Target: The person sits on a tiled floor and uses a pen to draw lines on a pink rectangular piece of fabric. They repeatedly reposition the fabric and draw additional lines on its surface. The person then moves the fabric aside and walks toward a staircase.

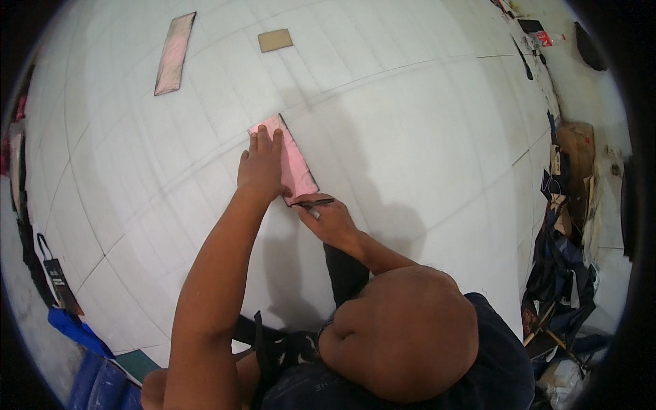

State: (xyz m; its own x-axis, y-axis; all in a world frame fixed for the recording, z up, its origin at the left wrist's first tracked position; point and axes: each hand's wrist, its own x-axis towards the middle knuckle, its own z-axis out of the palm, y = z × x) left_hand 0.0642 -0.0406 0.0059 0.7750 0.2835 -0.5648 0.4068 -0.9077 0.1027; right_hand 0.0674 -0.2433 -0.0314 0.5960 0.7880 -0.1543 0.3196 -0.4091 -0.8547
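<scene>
A long pink strip with a dark edge lies on a large white sheet marked with faint lines. My left hand lies flat on the strip's left side, fingers pointing away from me. Just below the strip's near end, my right hand grips a dark pen. The pen lies almost level, its tip at the strip's near corner. A rounded bare shape over dark cloth hides my right forearm below the wrist.
A second long pinkish strip and a small brown card rectangle lie at the sheet's far side. Bags, scraps and card pile up along the right edge. A black bag and blue cloth sit at lower left.
</scene>
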